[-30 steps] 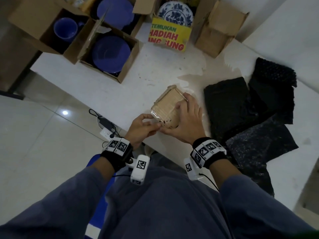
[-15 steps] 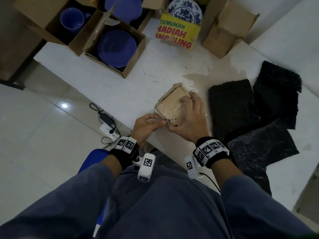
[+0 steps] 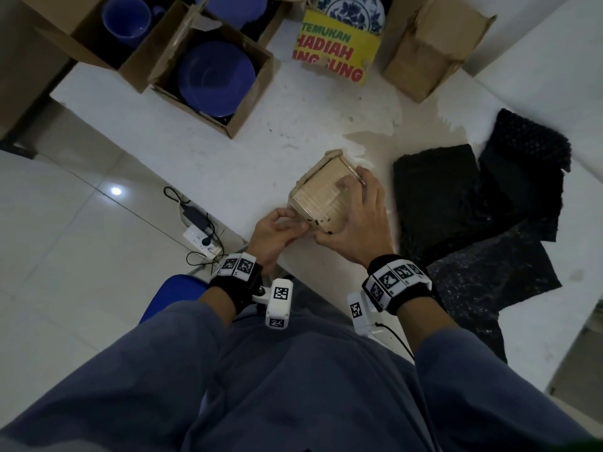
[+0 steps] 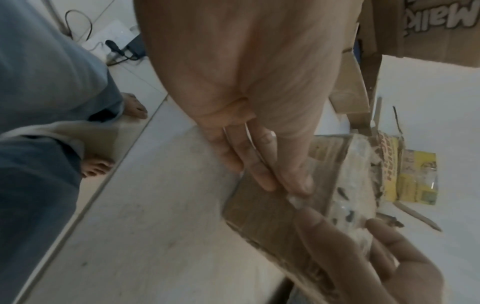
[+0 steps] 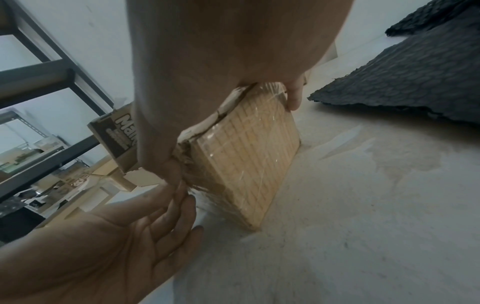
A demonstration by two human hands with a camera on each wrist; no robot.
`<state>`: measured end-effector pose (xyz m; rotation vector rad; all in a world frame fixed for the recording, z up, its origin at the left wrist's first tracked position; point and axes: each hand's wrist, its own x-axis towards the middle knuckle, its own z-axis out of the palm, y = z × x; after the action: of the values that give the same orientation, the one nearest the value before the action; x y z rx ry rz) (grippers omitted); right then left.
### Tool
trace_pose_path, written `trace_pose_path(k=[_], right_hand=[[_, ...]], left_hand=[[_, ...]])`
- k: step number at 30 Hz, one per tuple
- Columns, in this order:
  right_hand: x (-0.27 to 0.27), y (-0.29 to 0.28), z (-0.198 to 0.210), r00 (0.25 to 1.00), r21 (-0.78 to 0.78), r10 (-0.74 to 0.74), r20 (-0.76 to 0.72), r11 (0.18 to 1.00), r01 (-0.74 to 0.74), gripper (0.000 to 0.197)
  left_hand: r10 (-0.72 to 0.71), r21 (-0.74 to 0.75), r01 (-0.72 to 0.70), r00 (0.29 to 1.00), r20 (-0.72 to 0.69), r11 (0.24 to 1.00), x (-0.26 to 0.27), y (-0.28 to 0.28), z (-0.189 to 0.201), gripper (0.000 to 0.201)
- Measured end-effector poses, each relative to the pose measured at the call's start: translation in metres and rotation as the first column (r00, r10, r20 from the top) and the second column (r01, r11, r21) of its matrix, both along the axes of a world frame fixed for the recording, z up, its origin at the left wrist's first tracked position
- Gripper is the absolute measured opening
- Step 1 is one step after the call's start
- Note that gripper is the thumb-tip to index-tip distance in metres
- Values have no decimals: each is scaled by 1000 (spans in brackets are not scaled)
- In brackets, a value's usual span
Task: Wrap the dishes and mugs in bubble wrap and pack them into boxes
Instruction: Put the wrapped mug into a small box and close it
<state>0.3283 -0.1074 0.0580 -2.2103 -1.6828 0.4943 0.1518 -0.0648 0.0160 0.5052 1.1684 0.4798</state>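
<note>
A small tape-covered cardboard box (image 3: 318,194) stands tilted on the white table (image 3: 202,148). My right hand (image 3: 357,223) grips it, fingers over its top face (image 5: 246,156) and thumb at the near end. At the box's near corner my left hand (image 3: 279,230) pinches a loose bit of clear tape (image 4: 294,199) between thumb and forefinger (image 4: 255,174). Black bubble wrap sheets (image 3: 456,207) lie to the right. A blue plate (image 3: 217,78), a blue mug (image 3: 125,16) and a patterned plate (image 3: 350,9) sit in open boxes at the back.
A yellow printed box flap (image 3: 332,57) and a brown carton (image 3: 424,50) stand at the table's far side. On the floor to the left lies a power strip (image 3: 199,238) with cables. Metal shelving (image 5: 52,78) stands beyond the table.
The box has stayed in my right hand's grip at about the same spot. My left fingertips have closed in on its near corner.
</note>
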Motion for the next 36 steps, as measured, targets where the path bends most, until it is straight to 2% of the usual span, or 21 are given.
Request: trace_pose_path(k=[2, 6, 10, 13, 15, 16, 18, 20, 21, 22, 24, 25, 29, 31, 36], right_hand=[[0, 0, 0, 1000, 2, 2, 4, 1000, -2, 93], [-3, 1, -2, 998, 15, -13, 66, 1000, 12, 91], [-9, 2, -5, 986, 22, -57, 154, 998, 54, 85], [-14, 2, -5, 973, -66, -56, 223, 995, 72, 89], [-15, 3, -5, 971, -103, -50, 234, 992, 76, 90], [-14, 4, -5, 973, -109, -44, 225, 992, 70, 90], [-8, 7, -6, 980, -99, -14, 198, 995, 34, 89], [0, 13, -5, 979, -92, 46, 200, 995, -29, 91], [5, 16, -4, 976, -101, 76, 206, 993, -56, 94], [11, 19, -3, 974, -114, 95, 205, 991, -73, 98], [21, 22, -1, 975, -137, 112, 190, 987, -87, 97], [24, 21, -2, 975, -139, 122, 184, 985, -97, 93], [27, 18, -9, 977, -116, 141, 162, 986, -124, 85], [23, 20, -12, 980, -96, 120, 156, 990, -106, 85], [20, 20, -13, 993, -86, 73, 96, 994, -65, 86]], left_hand=[[26, 42, -25, 1000, -14, 999, 3, -3, -4, 37], [64, 259, 1, 968, -245, 966, 4, -4, -14, 41], [45, 464, 211, 876, -481, 860, -1, 10, -17, 67], [-85, 546, 403, 853, -515, 734, -5, 37, -3, 96], [-218, 597, 558, 809, -545, 577, -5, 60, 12, 113], [-271, 622, 629, 771, -577, 466, -2, 70, 21, 118], [-334, 629, 754, 652, -680, 190, 10, 85, 36, 123], [-312, 537, 838, 487, -816, -97, 28, 92, 42, 126], [-290, 493, 850, 432, -854, -185, 37, 93, 40, 127], [-275, 462, 856, 398, -875, -230, 44, 93, 37, 128], [-247, 431, 863, 372, -895, -264, 49, 93, 30, 126], [-236, 438, 859, 383, -893, -266, 50, 92, 26, 124], [-263, 519, 835, 468, -844, -182, 49, 86, 21, 114], [-254, 527, 836, 482, -838, -153, 50, 83, 19, 114], [-192, 498, 849, 466, -863, -175, 55, 78, 26, 106]])
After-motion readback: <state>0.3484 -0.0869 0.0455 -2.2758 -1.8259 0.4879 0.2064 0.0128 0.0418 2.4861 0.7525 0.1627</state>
